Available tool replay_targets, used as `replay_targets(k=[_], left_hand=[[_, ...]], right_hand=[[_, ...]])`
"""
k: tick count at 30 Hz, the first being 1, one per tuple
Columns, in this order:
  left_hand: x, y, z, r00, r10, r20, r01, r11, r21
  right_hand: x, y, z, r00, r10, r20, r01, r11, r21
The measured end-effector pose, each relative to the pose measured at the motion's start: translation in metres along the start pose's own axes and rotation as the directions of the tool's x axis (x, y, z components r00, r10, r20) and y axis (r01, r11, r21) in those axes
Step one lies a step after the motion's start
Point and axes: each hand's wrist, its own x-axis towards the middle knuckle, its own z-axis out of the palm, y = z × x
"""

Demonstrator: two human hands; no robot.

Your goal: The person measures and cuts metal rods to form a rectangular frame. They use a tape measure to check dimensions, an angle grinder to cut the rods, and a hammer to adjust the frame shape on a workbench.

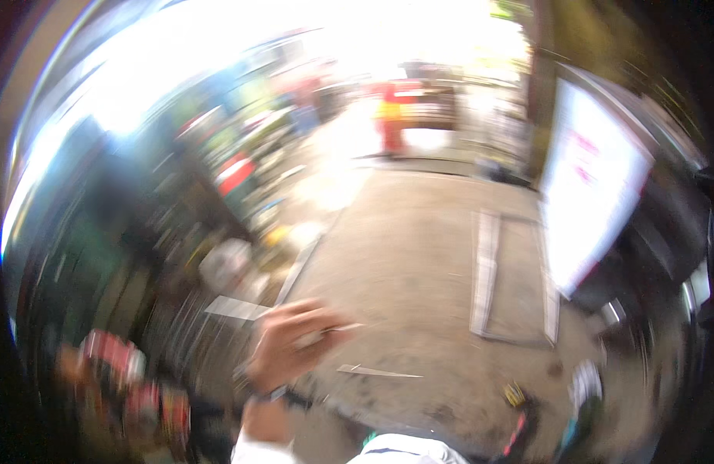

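My left hand (299, 340) reaches up from the lower edge, left of the middle, with a dark band at the wrist and a white sleeve (260, 452) below. Its fingers curl together and point right. Something thin and pale seems to stick out at the fingertips, but blur hides what it is. Just below and to the right, a thin pale strip (380, 373) shows over the brown floor (403, 263). No part of my right hand shows. White cloth (407, 448) bulges at the bottom edge.
A pale rectangular frame (487, 271) lies on the floor to the right, beside a bright white panel (589, 185). Blurred clutter lines the left side, with red-and-white containers (113, 356) at the lower left. A red and yellow object (390, 116) stands near the bright far opening.
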Motion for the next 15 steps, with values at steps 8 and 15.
replay_targets(k=[8, 15], left_hand=[[-0.065, -0.060, -0.067, 0.945, 0.199, -0.259, -0.239, 0.962, -0.133], [-0.097, -0.088, -0.097, 0.936, 0.161, -0.312, -0.213, 0.967, -0.140]], right_hand=[[-0.166, -0.211, 0.220, 0.622, -0.288, 0.728, 0.003, 0.931, 0.366], [-0.181, -0.294, 0.188, 0.499, -0.360, 0.789, -0.357, 0.744, 0.565]])
